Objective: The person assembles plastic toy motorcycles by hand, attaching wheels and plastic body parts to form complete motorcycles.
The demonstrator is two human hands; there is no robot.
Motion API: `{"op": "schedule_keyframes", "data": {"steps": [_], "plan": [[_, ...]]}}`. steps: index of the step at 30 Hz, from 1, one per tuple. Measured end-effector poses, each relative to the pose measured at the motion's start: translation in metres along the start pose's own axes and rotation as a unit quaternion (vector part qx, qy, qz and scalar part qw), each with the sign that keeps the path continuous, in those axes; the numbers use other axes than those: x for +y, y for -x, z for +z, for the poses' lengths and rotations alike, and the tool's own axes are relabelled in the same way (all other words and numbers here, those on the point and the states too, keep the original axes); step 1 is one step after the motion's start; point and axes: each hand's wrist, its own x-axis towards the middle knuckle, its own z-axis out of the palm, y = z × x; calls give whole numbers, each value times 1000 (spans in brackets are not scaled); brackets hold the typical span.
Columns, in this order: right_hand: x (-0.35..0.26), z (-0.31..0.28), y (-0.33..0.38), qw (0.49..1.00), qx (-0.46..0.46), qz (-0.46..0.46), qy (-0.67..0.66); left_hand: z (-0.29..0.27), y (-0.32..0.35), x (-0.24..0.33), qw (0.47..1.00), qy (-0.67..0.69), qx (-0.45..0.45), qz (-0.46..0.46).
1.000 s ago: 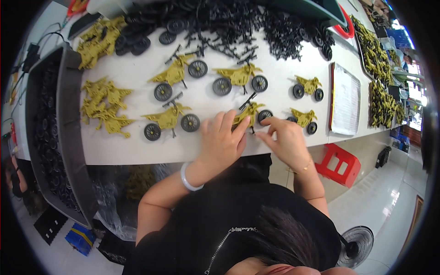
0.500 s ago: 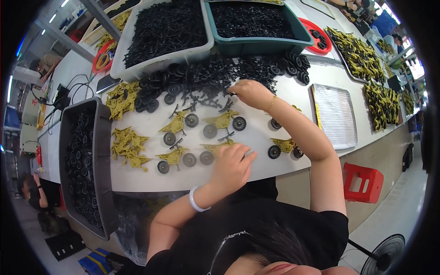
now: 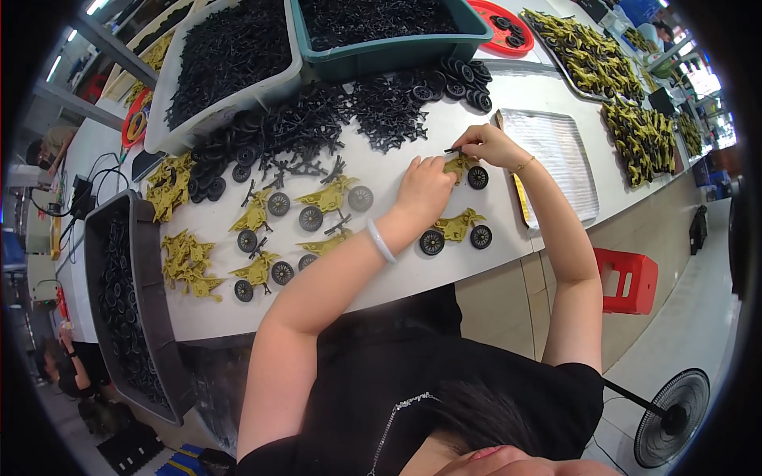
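My right hand (image 3: 494, 147) is closed in a pinch on a small black handlebar part (image 3: 452, 150), at the front of a yellow toy motorcycle body (image 3: 457, 166). Beside it, my left hand (image 3: 429, 189) has its fingers curled over that same body and hides much of it. A black spoked wheel (image 3: 478, 177) shows just below my right fingers. Nearer to me lies another yellow motorcycle (image 3: 456, 227) with two wheels. To the left, several more yellow bodies (image 3: 326, 196) lie with wheels and black parts; my left forearm covers some.
Loose black parts (image 3: 389, 119) are heaped at the back, before a white tub (image 3: 295, 67) and a green tub (image 3: 397, 55). A grey crate of wheels (image 3: 151, 293) stands left, by yellow body piles (image 3: 189, 266). A lined tray (image 3: 556, 163) lies right; a red stool (image 3: 625, 280) stands below.
My right hand has left the black heap and come right to a motorcycle body. My left hand has moved right and away from me to the same body. The whole view has shifted.
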Motion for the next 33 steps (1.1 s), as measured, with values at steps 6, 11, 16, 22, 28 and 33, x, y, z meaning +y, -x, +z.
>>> {"op": "schedule_keyframes", "data": {"steps": [6, 11, 16, 22, 28, 33], "plan": [[8, -6, -10, 995, -95, -20, -19, 3, 5, -3, 995, 42, 84, -15], [16, -9, -17, 991, -127, -45, -19, 4, 5, -4, 994, 52, 91, -16], [15, -8, -25, 989, -142, -23, -26, 5, 8, -5, 997, 37, 58, -37], [14, -10, -31, 988, -148, -46, -23, 3, 6, -6, 995, 36, 95, -19], [14, -11, -32, 987, -150, -29, -40, 3, 6, -7, 996, 37, 73, -30], [3, -3, -24, 987, -104, -103, 63, 3, 5, -5, 995, 35, 85, -36]]}}
